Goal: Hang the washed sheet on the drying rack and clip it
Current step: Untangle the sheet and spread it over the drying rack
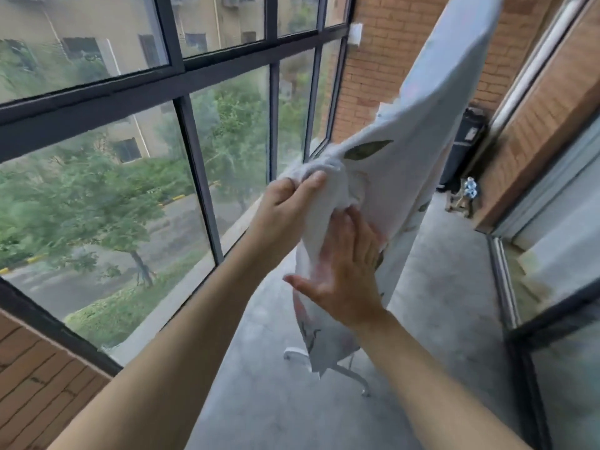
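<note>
- Head view shows the pale, soft cotton-like sheet with a green leaf print (399, 177) already draped from somewhere above the frame, falling in a long fold down toward the grey concrete floor (438, 287).
- Left hand (285, 206) has fingers and thumb curled tight round a bunched edge of the cloth; right hand (344, 271) lies flat against the hanging fold just below, fingers straight and together, pressing rather than grasping.
- Cloth reads as limp and probably damp-heavy (it hangs in thick, dragging folds), so it should sag wherever it is not supported; it is not fragile, and a bunched handful gives a surer hold than a pinched hem.
- Best purchase, by my judgement, is along the edge near the left hand, spreading outward from there.
- White metal rack foot (350, 371) shows on the floor under the sheet's lower corner; the bar itself is out of view.
- Room is narrow: dark-framed window wall (194, 151) close on the left, sliding glass door (552, 241) on the right, open floor ahead toward a dark bin (464, 147).
- No clips are visible.
</note>
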